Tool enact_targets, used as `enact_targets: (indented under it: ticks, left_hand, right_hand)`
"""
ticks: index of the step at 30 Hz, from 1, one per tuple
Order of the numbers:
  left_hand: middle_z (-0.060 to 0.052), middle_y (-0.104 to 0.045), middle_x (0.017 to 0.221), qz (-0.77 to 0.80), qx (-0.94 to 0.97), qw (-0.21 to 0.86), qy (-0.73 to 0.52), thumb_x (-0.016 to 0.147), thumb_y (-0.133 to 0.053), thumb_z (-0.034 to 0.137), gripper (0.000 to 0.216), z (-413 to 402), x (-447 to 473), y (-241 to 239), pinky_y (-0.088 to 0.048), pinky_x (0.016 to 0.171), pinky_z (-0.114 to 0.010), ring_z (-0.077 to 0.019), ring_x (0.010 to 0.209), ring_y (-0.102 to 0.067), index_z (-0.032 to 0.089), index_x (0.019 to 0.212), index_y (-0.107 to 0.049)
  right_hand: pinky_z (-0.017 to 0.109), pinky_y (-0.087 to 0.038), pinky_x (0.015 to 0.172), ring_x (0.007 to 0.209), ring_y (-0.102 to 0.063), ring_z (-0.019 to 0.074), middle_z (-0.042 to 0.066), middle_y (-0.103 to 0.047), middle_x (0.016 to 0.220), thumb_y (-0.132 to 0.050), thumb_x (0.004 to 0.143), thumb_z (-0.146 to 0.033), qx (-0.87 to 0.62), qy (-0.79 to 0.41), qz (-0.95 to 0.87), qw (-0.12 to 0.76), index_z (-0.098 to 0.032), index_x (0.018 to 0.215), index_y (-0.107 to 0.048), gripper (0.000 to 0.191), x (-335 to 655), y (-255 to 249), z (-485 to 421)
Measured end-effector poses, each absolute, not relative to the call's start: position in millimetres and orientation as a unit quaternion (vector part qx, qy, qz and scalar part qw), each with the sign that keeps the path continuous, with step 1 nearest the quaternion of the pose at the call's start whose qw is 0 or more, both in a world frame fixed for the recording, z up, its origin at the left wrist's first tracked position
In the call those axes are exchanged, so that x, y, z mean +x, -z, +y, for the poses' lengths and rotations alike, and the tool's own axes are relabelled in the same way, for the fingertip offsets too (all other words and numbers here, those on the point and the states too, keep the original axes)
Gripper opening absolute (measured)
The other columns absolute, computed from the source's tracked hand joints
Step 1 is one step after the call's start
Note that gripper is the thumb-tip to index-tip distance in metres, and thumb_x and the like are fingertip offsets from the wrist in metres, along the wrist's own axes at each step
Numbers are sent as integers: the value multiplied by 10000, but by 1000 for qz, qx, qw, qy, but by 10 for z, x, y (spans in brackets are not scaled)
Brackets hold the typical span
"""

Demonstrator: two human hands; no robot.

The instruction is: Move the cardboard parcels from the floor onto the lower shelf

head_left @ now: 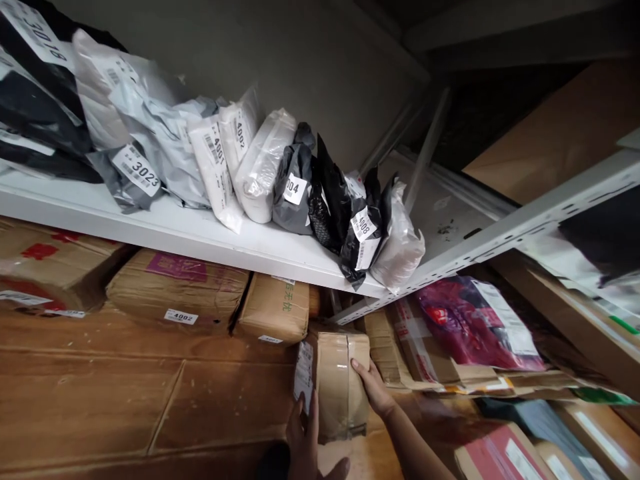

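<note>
Under the white shelf (210, 233), down low in the middle, two hands hold a small box (336, 387). The left hand (304, 440) is on the near left side of the box. Its fingers point up and lie flat on the box's white label (304, 375). The right hand (374, 390) is on the right side, with its fingers bent around the edge. Both hands press on the box from each side, so the box sits between them.

The box is brown cardboard. It is wrapped in shiny clear tape that catches the light. It looks a bit squashed and wrinkled. The label on its left face has small dark print, too blurry to read. The box stands up tall on a big flat carton (140, 393) that fills the lower left.

Just behind the box sit more brown boxes, pushed under the shelf. One of them has a small tag that reads 4002 (181, 317). To the right of the box is a red bag (470, 323) lying on flat cardboard.

On top of the shelf is a row of soft mail bags. Some are grey (160, 143), some are white (263, 167), and some are black (333, 193). They lean on each other and have white tags with numbers like 3023 (137, 170) and 4008 (363, 225).
</note>
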State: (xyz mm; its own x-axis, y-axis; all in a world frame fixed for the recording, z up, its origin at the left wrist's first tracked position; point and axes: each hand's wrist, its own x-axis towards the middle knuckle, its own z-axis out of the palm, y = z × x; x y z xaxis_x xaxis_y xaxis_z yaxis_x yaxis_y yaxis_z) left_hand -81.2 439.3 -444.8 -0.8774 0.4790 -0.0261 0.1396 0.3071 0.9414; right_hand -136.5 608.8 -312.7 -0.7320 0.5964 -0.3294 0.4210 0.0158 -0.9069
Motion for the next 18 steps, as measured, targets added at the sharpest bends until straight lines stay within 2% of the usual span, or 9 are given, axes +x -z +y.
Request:
enact_targets:
  ticks: [2, 4, 7, 9, 10, 12, 14, 16, 18]
  left_hand:
    - [-267, -316, 1504, 812, 206, 100, -536, 633, -767, 491, 1012, 4455, -744, 4628, -321, 1103, -541, -418, 1389, -308, 102, 1458, -328]
    - [-201, -414, 1468, 829, 200, 44, -521, 741, -720, 362, 868, 4529, -667, 4831, -387, 1078, -507, -374, 1341, -411, 205, 1472, -280]
    - [-139, -598, 1295, 854, 161, -4, -494, 893, -470, 122, 669, 4662, -565, 5049, -474, 1017, -446, -274, 1212, -567, 327, 1465, -192]
    - [-150, -634, 1230, 865, 151, -7, -479, 903, -368, 51, 638, 4725, -556, 5071, -491, 997, -427, -244, 1186, -589, 332, 1456, -219]
    - [-167, -621, 1247, 864, 156, -2, -478, 903, -381, 61, 619, 4734, -581, 5043, -480, 1008, -434, -251, 1214, -568, 313, 1453, -253]
    - [-203, -514, 1379, 843, 193, 25, -501, 874, -518, 149, 614, 4692, -694, 4926, -420, 1064, -466, -293, 1326, -453, 255, 1450, -336]
    - [-201, -309, 1530, 805, 240, 69, -539, 797, -649, 238, 734, 4585, -871, 4761, -325, 1126, -494, -325, 1427, -271, 216, 1463, -340]
    - [-144, -113, 1602, 772, 268, 125, -562, 769, -660, 222, 811, 4453, -1064, 4585, -244, 1162, -493, -306, 1470, -119, 235, 1487, -281]
    - [-76, -45, 1615, 760, 266, 180, -565, 778, -582, 116, 807, 4345, -1220, 4423, -187, 1181, -482, -262, 1479, -53, 285, 1492, -245]
  right_hand:
    - [526, -494, 891, 921, -645, 386, 115, -718, 869, -831, 427, -695, -348, -608, -711, 61, -172, 985, -664, 782, -1381, 3097, 6085]
    - [518, -488, 906, 952, -639, 376, 106, -718, 864, -844, 448, -661, -322, -609, -723, 49, -185, 1019, -656, 767, -1391, 3049, 6067]
    - [494, -481, 932, 990, -629, 355, 94, -719, 875, -871, 458, -593, -280, -601, -748, 35, -203, 1016, -653, 714, -1420, 2975, 6073]
    - [489, -488, 924, 981, -633, 352, 106, -717, 943, -873, 449, -588, -275, -597, -753, 30, -203, 994, -654, 703, -1466, 2956, 6121]
    - [494, -495, 911, 964, -639, 355, 119, -714, 972, -864, 449, -606, -279, -594, -754, 30, -197, 987, -654, 708, -1500, 2959, 6154]
    - [516, -508, 879, 910, -652, 367, 146, -710, 982, -825, 456, -671, -292, -583, -758, 36, -174, 979, -653, 741, -1587, 2989, 6222]
    - [545, -508, 866, 895, -651, 390, 166, -710, 957, -779, 460, -731, -302, -563, -767, 54, -154, 981, -647, 789, -1680, 3038, 6261]
    - [562, -471, 925, 975, -621, 417, 189, -695, 1005, -741, 473, -768, -309, -538, -780, 83, -138, 1013, -630, 837, -1737, 3095, 6249]
    - [563, -377, 1035, 1120, -546, 429, 234, -643, 1127, -669, 560, -791, -327, -506, -790, 118, -103, 1099, -587, 877, -1702, 3163, 6185]
